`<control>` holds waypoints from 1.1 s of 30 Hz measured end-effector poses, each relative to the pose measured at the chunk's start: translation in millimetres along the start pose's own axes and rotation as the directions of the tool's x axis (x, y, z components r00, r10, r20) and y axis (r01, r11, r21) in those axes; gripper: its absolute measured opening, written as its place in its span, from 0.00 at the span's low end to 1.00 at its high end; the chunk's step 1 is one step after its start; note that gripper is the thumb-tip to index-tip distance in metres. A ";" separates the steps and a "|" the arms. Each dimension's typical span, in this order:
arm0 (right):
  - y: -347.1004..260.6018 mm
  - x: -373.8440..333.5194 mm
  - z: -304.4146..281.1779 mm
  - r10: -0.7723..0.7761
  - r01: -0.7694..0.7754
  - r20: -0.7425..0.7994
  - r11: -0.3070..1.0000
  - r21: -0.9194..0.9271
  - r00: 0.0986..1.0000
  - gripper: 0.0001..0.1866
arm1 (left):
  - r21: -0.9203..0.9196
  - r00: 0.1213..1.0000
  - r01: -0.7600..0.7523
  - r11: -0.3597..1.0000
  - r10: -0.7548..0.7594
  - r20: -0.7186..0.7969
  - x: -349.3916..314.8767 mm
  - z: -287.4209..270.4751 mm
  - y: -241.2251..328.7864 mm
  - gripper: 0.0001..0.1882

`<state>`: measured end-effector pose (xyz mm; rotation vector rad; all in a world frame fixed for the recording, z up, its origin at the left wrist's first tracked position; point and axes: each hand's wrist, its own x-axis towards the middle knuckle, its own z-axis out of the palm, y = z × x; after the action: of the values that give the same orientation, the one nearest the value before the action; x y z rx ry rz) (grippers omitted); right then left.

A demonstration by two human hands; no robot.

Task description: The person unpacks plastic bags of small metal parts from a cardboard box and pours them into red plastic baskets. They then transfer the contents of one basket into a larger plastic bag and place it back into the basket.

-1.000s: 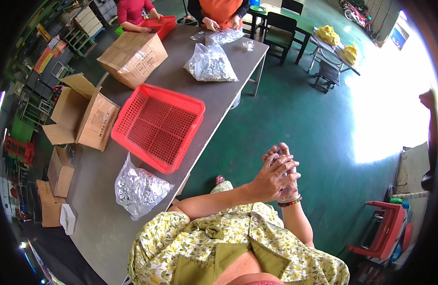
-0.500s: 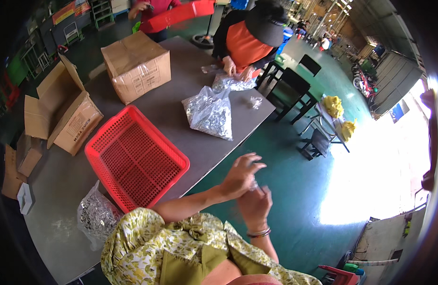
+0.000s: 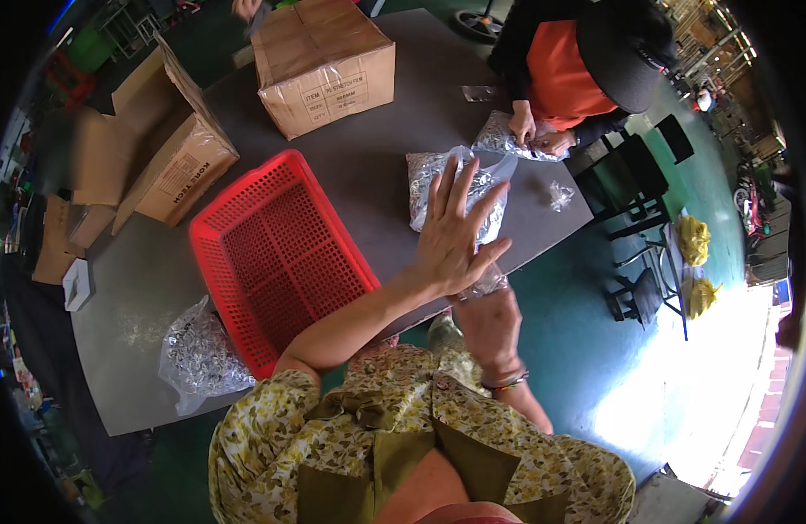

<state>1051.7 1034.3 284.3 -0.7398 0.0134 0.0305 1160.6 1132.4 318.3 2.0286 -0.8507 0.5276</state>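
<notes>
My left hand (image 3: 455, 231) is raised in front of the table's edge with its fingers spread and nothing gripped. Just below its palm, a crumpled piece of clear plastic (image 3: 489, 280), perhaps a small bag, sticks up from my right hand (image 3: 490, 330). That right hand is closed and a little blurred, with bands round the wrist. Beyond my left fingers lies a clear bag of small shiny metal parts (image 3: 427, 179), partly covered by them. A red perforated plastic basket (image 3: 285, 262) sits left of my hands, with nothing in it.
On the grey table (image 3: 368, 113) stand a closed carton (image 3: 333, 79) and an open carton (image 3: 180, 170). Another bag of metal parts (image 3: 206, 354) lies beside the basket. Across the table a co-worker (image 3: 569, 74) handles a further bag (image 3: 503, 135). Chairs (image 3: 634, 179) stand to the right.
My left hand has spread its fingers and now overlaps the bag of metal parts in the picture. My right hand stays below it with the clear plastic. The whole view has shifted.
</notes>
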 end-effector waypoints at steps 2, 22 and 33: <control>-36.1 15.6 -19.9 0.110 -0.110 -0.001 0.993 0.050 0.994 0.31 | -0.035 0.951 -0.009 0.999 0.020 0.310 -21.6 13.9 -5.8 0.35; -111.2 89.2 -148.8 -0.185 0.227 0.225 0.957 -0.181 0.957 0.44 | -0.371 0.937 -0.119 0.921 0.228 0.266 82.5 177.1 50.3 0.36; -178.2 166.4 -314.0 0.111 -0.235 -0.214 0.633 -0.738 0.971 0.31 | 0.279 0.892 0.319 0.906 -0.386 0.234 2.3 116.9 34.8 0.25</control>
<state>1223.3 694.8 168.7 -1.6017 0.2317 0.1764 1142.8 1019.8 274.8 2.4508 -0.5738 0.1322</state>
